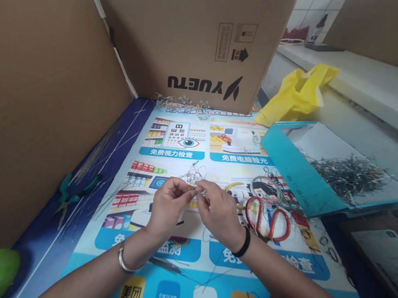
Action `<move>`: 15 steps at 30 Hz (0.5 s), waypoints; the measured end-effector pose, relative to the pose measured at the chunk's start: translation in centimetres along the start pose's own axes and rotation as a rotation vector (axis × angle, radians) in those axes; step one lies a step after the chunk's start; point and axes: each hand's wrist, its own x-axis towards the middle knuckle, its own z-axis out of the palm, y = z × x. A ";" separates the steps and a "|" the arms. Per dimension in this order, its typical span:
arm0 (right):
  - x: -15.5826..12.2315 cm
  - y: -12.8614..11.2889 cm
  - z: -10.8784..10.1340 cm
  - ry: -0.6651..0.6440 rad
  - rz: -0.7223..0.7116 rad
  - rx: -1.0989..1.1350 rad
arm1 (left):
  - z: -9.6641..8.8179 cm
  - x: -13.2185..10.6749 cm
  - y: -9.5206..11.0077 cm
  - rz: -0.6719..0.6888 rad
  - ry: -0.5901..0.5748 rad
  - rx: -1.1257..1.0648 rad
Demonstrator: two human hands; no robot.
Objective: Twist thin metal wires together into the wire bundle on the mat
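Observation:
My left hand [171, 201] and my right hand [219, 210] meet over the middle of the printed poster. Fingertips of both are pinched together on a small piece of thin wire work [195, 171], whose fine loops and strands stick out beyond the fingers. The part between the fingertips is mostly hidden. Right of my right hand lie red-handled scissors [267, 220], their blades partly covered by my wrist. Off to the left, on the dark blue strip, are teal-handled pliers [70, 193].
A teal box [292, 165] on the right holds a heap of short grey wire pieces [352, 176]. Cardboard panels [165, 35] stand at the back and left. A yellow bag [297, 94] is behind the box. A green ring-shaped object [4, 271] sits at front left.

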 end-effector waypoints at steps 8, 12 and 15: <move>0.4 0.0 -1.1 -0.127 0.301 0.306 | -0.1 0.2 -0.2 0.002 0.008 -0.141; 0.8 0.0 -1.5 -0.114 0.341 0.367 | -0.2 0.3 -0.4 0.007 0.000 -0.150; 1.0 0.1 -1.8 -0.084 0.296 0.331 | -0.2 0.3 -0.4 0.007 0.002 -0.160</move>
